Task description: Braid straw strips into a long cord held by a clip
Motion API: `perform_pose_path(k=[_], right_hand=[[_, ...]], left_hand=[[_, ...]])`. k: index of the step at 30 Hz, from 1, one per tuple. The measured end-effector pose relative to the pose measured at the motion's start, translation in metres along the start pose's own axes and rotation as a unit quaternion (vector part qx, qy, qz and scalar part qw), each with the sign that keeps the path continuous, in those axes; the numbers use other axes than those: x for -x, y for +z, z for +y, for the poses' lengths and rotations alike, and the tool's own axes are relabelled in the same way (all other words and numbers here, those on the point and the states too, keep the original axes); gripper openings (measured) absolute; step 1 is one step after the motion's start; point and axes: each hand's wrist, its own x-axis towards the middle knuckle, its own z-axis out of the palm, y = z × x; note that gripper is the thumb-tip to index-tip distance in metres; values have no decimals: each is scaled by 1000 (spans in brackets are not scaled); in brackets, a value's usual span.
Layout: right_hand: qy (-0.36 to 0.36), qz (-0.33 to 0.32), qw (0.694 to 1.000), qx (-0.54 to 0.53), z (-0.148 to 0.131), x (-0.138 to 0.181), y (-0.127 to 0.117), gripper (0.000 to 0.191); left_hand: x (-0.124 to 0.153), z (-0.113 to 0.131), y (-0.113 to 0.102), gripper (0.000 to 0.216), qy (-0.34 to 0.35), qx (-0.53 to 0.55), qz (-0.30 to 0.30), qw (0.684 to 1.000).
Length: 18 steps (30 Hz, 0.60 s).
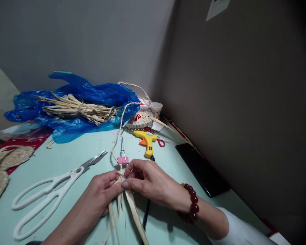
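Note:
Both hands meet at the lower middle of the head view over pale, dry plant strips [134,207]. My left hand [102,190] is closed, pinching the strips just below a pink binder clip [122,160]. From the right, my right hand [149,182] also pinches the strips, its thumb and fingertips close to the left thumb. A thin braided cord [115,144] runs from the clip up and away toward the back. Loose strip ends hang down below the hands. The exact crossing of the strips is partly hidden by the fingers.
White-handled scissors [78,172] lie open at left. A yellow glue gun [148,139], red-handled scissors [161,142], a woven basket [140,120] and a paper cup [156,107] stand behind. A strip bundle [81,110] rests on a blue plastic bag [97,90]. A black phone-like slab [201,170] lies right.

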Motion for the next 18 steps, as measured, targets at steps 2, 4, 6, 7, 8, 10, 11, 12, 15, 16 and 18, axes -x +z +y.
perform_pose_path(k=[2,4,6,7,8,10,11,12,15,16,18], right_hand=[[15,-22,999,-34,6,0,0,25],[19,-42,998,-49,8,1,0,25],[8,-30,999,-12,4,4,-2,19],[3,-12,1000,19,1,5,-3,17],[1,8,999,51,-2,7,-5,15],[5,41,995,94,-8,9,-7,11],[10,50,994,101,-9,10,-7,11],[12,53,994,100,-10,10,-6,14],[16,63,994,84,-9,9,-2,25],[18,66,995,79,-8,9,0,26],[22,70,996,56,-7,8,3,26]], left_hand=[[0,-2,-1,30,-5,-15,4,1000],[1,-1,-1,31,-18,-20,1,1000],[3,2,1,32,-29,-4,8,1000],[5,5,2,31,-35,7,14,999],[6,7,4,30,-40,19,23,999],[9,9,5,29,-49,41,40,997],[10,9,5,28,-53,54,43,996],[10,8,5,28,-54,68,44,995],[9,2,2,26,-51,111,36,992],[8,-1,2,26,-50,122,34,991],[7,-4,2,27,-53,135,31,989]])
